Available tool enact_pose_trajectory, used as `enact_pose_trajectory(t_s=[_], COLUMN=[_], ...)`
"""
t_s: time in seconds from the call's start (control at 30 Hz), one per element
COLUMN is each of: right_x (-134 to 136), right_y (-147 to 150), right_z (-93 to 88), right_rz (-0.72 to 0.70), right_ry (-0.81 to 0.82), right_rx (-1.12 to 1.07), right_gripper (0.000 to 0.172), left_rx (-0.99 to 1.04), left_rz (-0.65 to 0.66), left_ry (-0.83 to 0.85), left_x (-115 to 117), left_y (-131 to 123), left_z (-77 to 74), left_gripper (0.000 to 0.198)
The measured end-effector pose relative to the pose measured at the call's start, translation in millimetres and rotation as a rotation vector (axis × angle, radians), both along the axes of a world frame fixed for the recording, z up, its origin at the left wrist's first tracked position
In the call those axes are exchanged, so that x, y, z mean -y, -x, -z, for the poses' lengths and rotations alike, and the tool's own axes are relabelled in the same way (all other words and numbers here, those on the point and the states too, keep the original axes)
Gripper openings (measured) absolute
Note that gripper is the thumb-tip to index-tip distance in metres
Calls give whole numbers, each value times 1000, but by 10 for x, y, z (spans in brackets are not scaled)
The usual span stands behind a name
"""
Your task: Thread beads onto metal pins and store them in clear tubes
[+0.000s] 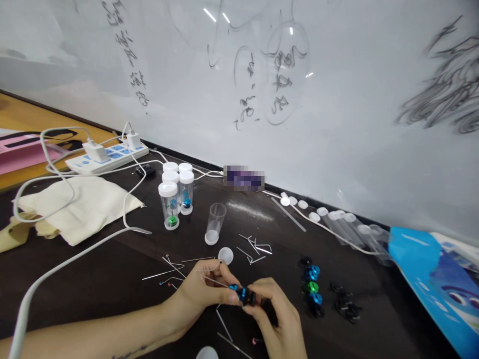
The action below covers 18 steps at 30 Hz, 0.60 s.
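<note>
Near the front of the dark table, my left hand (209, 286) pinches the left end of a small blue-and-black part (243, 294). A thin metal rod (217, 282) runs from that hand's fingers toward the part. On the part's black right end, the fingertips of my right hand (279, 314) are closed. Its exact kind is not clear. Bent metal rods (255, 245) lie beyond my hands, and more thin rods (168, 267) lie left of them. A white cap (225, 256) sits just beyond my left fingers. Similar blue, green and black parts (313, 286) lie to the right.
Several capped clear tubes (169, 205) stand at the back left near an uncapped one (216, 222). White cables (71, 254) cross the left side from a power strip (112, 157). A cream pouch (77, 204), black pieces (346, 301), lying tubes (346, 229) and a blue bag (422, 279) are around.
</note>
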State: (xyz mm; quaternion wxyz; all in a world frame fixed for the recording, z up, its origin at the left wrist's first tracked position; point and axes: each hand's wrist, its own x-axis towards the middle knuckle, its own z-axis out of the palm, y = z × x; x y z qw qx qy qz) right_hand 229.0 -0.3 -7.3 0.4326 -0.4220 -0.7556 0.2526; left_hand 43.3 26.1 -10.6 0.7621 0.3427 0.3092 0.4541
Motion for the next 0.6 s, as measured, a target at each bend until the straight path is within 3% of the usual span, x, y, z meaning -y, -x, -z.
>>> enact_pose_trajectory(t_s=[0.07, 0.2, 0.3, 0.53, 0.6], right_x=[-1, 7, 17, 12, 9], right_y=[-6, -33, -42, -4, -6], right_z=[5, 9, 8, -2, -4], right_rz=[7, -10, -21, 8, 8], right_ry=[3, 105, 114, -1, -14], right_rx=[2, 86, 137, 40, 21], right_gripper=[4, 31, 39, 5, 3], left_rx=[4, -4, -3, -7, -6], left_rz=[7, 20, 43, 19, 14], left_ry=[-2, 8, 12, -13, -12], left_x=[-3, 5, 8, -13, -4], left_y=[-2, -9, -12, -4, -2], left_z=[1, 17, 25, 19, 25], left_gripper=[21, 23, 25, 21, 21])
